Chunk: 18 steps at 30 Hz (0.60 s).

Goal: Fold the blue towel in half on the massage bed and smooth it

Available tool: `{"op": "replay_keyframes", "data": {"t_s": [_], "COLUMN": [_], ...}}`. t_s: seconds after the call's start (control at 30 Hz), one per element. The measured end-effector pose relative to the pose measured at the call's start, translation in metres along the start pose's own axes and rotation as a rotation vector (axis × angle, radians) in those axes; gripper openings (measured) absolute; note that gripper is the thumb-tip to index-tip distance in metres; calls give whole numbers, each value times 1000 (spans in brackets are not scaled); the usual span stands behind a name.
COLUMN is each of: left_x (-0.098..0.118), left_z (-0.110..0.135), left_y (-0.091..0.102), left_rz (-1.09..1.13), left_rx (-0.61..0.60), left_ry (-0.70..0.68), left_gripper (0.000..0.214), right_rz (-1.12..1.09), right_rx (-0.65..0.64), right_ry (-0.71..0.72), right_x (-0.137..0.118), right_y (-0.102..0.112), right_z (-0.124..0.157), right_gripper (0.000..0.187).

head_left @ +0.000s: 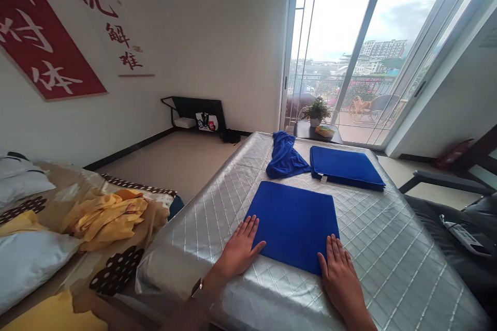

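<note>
The left hand [241, 248] and right hand [341, 274] rest flattened, gripping nothing, on the folded blue cloth [293, 222]. It seems light, soft; opposite edges suit holding.

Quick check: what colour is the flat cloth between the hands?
The cloth is plain deep blue; the head view shows it best.

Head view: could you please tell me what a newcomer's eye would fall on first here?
The flat blue cloth probably comes first, lying on the silvery mattress between the left hand and right hand. Beyond it are a folded blue stack and a crumpled blue cloth; a red scroll hangs at upper left.
</note>
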<state>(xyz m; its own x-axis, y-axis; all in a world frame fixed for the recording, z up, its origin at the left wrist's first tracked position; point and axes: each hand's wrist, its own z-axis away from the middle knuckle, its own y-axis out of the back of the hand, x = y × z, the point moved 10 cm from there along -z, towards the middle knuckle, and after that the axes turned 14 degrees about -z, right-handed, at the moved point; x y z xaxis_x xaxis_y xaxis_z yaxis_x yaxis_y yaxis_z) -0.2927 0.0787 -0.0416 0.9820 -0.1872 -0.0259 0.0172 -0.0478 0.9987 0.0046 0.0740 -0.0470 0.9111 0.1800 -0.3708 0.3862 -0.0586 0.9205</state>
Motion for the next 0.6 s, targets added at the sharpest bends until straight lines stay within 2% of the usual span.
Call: {"op": "replay_keyframes", "data": {"t_s": [0.1,0.17,0.23,0.37,0.43,0.5,0.53,0.6], "left_x": [1,20,61,163,195,205,202,182], "left_z": [-3,-8,-16,-26,-30,-35,-37,-38], "left_y": [3,9,16,41,50,50,48,42], "left_rz": [-7,7,50,144,167,176,176,163], "left_rx": [13,24,16,35,48,32,19,-3], "left_ry": [47,17,-120,-502,-611,-640,-630,-582], "left_gripper": [80,81,80,76,75,75,74,73], "right_rz": [-5,-6,-3,21,27,22,15,1], "right_rx": [-8,-10,-16,-56,-67,-68,-69,-65], "right_ry": [-5,-20,-41,-39,-26,-26,-32,-48], "right_x": [0,-1,0,-2,-4,-4,-4,-4], "right_y": [-2,-2,-3,-3,-2,-2,-1,-1], "right_z": [3,5,7,7,7,8,8,8], "right_gripper": [73,72,71,70,69,68,67,68]}}
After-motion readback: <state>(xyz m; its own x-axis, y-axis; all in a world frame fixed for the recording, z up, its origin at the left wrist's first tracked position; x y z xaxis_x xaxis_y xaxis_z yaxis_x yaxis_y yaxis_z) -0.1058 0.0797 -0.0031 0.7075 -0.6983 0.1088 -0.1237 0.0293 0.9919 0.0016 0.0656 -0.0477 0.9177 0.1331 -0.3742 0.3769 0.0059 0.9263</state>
